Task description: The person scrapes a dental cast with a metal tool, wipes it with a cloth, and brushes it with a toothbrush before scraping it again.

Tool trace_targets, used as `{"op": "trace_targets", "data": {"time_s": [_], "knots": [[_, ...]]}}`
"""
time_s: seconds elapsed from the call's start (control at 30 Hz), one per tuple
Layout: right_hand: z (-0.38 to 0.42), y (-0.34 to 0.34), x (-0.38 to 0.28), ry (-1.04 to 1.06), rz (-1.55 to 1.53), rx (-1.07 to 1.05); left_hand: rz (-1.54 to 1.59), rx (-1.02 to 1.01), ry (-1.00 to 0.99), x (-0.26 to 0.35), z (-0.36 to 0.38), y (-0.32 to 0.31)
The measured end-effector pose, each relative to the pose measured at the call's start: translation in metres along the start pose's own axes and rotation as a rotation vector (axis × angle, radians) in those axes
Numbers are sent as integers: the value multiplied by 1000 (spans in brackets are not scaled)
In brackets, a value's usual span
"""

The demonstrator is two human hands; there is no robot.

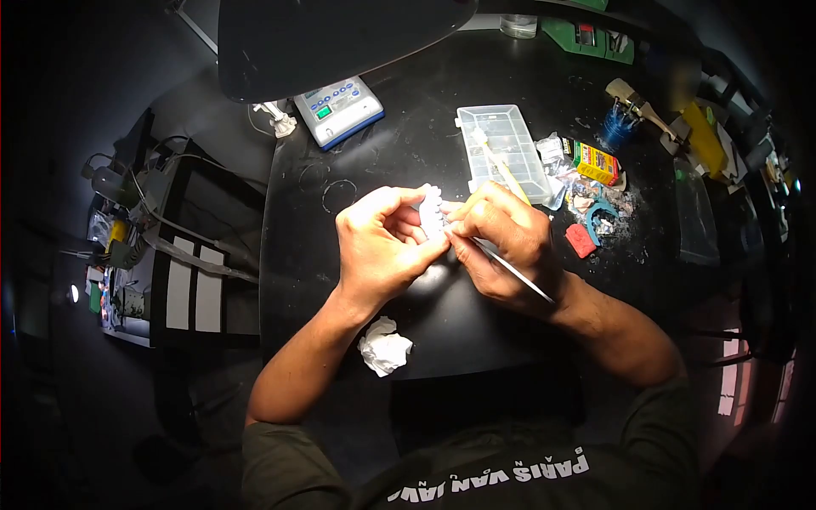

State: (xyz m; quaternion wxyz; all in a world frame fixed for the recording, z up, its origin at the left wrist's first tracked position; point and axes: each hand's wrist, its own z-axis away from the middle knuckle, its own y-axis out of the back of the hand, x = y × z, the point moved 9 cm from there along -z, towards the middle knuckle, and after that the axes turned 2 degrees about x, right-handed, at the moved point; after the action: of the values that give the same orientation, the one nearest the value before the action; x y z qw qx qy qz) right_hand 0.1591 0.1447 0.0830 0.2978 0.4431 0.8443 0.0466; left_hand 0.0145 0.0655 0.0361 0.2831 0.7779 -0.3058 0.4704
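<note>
A whitish dental cast (433, 218) with a row of teeth is gripped between the fingers and thumb of my left hand (372, 242). Pinched in my right hand (510, 242) is a slim, pen-like tool with a pale handle (529, 285), its rear end pointing down to the right. The working tip is hidden by my fingers, right at the cast's edge. Both hands meet over the middle of the black table (314, 229). A crumpled white tissue (385, 347) lies below my left wrist.
Behind my right hand stands a clear compartment box (501, 127) with a brush across it. Right of it are a yellow-red packet (597, 163), a blue arch-shaped piece (605, 212), a red block (581, 240) and a blue brush holder (619, 127). A control unit (340, 110) sits back left, beneath a dark lamp (340, 42).
</note>
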Motion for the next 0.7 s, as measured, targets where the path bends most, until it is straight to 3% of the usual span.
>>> {"op": "trace_targets", "data": {"time_s": [0.7], "knots": [[-2, 3, -1, -3, 1, 5, 40, -13, -1, 1, 0, 0]]}}
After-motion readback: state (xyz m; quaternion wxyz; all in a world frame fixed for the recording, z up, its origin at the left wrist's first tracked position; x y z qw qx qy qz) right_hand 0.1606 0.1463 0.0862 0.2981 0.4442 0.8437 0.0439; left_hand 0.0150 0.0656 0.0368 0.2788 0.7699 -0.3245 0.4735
